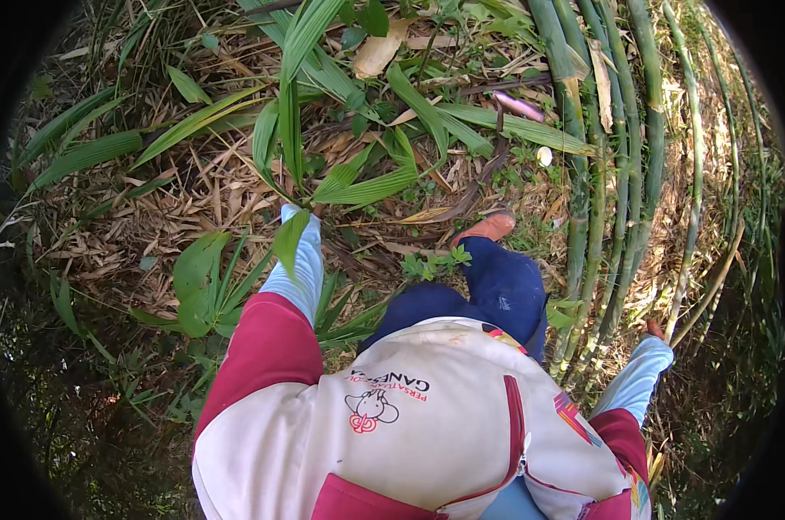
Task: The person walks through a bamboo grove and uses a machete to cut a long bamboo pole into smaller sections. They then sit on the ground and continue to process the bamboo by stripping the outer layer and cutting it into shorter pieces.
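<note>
Left arm (294, 277) stretched forward; right arm (637, 381) out sideways.

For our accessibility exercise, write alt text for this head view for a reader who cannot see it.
Seen from above, a person reaches the left hand into a broad-leaved green plant; the right hand hangs beside tall bamboo stalks. Dry leaf litter covers the ground.

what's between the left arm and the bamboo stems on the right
In the head view, the person's bent knee in dark blue trousers and an orange-brown shoe, over dry leaf litter.

Leafy plant (323, 165) ahead left; bamboo stems (600, 173) right; foot (488, 228) between.
</note>
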Available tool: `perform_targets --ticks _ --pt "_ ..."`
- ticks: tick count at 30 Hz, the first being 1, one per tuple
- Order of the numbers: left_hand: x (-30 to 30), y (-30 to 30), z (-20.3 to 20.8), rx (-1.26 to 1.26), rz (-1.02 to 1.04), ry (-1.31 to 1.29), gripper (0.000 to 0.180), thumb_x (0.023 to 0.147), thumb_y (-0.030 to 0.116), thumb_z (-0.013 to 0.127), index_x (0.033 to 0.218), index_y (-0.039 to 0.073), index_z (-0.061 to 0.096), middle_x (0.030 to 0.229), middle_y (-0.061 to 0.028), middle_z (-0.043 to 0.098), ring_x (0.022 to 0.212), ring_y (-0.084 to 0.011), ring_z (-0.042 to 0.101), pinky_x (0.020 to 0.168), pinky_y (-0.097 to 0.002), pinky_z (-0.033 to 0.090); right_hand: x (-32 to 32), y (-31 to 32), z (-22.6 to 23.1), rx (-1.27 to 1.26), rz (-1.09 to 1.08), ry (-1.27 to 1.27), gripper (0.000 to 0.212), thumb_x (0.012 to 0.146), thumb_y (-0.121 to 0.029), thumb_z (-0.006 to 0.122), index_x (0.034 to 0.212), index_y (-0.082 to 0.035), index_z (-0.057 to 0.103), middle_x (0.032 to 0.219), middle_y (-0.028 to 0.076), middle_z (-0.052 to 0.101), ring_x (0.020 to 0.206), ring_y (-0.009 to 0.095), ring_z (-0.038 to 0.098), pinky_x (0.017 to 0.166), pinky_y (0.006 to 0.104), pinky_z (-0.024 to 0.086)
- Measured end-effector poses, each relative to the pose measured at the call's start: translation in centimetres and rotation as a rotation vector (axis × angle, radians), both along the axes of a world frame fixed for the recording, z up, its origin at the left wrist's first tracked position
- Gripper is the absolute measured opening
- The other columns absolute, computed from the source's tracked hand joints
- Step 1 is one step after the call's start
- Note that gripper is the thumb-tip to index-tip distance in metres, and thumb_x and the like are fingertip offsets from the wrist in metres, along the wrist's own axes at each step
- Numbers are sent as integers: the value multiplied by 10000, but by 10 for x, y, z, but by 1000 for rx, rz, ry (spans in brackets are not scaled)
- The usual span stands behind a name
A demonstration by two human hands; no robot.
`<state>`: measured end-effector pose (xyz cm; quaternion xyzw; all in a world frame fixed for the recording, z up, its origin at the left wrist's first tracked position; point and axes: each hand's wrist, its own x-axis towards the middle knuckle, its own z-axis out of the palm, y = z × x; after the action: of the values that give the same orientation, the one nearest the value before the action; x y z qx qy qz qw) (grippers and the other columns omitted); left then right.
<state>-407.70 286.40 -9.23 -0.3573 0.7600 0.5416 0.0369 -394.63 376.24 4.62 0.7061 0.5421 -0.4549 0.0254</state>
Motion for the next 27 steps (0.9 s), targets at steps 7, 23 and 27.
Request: perform_targets --ticks 7,23,27 --pt "-114 36 150 -221 189 -78 412 785 248 738 1088 8 596 986 -96 644 779 -213 579 707 -347 471 -26 37 101 126 -50 12 172 778 -63 638 858 87 613 782 163 674 624 241 627 644 326 532" --pt "-156 55 103 -244 -1136 -933 475 840 419 602 1144 55 627 1066 -128 653 943 -255 631 826 -316 488 -58 -55 210 261 -303 180 156 746 -43 656 833 84 627 735 153 670 567 241 617 620 336 542" --pt "-130 46 12 132 -1141 -479 572 794 538 654 1108 60 659 1006 -129 675 892 -266 650 809 -327 499 -78 -94 196 171 -277 276 153 737 -38 660 826 83 631 724 151 669 553 241 614 613 339 545"
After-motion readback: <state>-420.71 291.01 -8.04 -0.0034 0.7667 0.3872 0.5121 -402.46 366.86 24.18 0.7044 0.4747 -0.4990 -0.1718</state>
